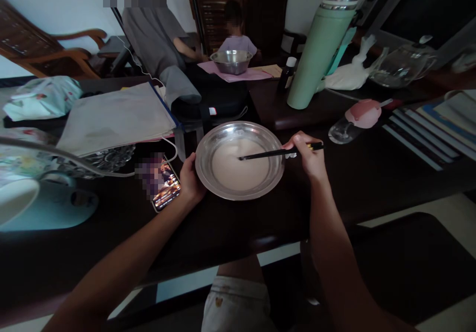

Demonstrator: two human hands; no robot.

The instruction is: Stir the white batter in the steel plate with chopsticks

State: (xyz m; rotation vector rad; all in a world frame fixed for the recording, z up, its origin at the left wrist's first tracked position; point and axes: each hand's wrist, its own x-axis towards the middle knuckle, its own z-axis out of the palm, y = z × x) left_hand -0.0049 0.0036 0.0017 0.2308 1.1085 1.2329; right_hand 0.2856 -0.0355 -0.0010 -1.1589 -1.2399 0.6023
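A round metal bowl [277, 173] stands on the dark table in front of me, holding a pale, milky batter [238, 175]. My left hand [191, 180] grips the bowl's left rim, thumb on the outer edge and the other fingers hidden beneath. In my right hand [309, 156] are black chopsticks [266, 154], held close together and pointing left across the bowl. Their tips dip into the liquid near its middle. Just left of my left hand lies a lit phone [167, 190] with a cable plugged in.
A light-blue mug [55, 205] stands at the left. Behind the bowl are a black case [211, 99] and a canvas pouch [115, 116]. To the right are a green thermos [320, 54], a pink-lidded cup [362, 113] and stacked books [420, 136]. Two people sit beyond, near another metal bowl [231, 64].
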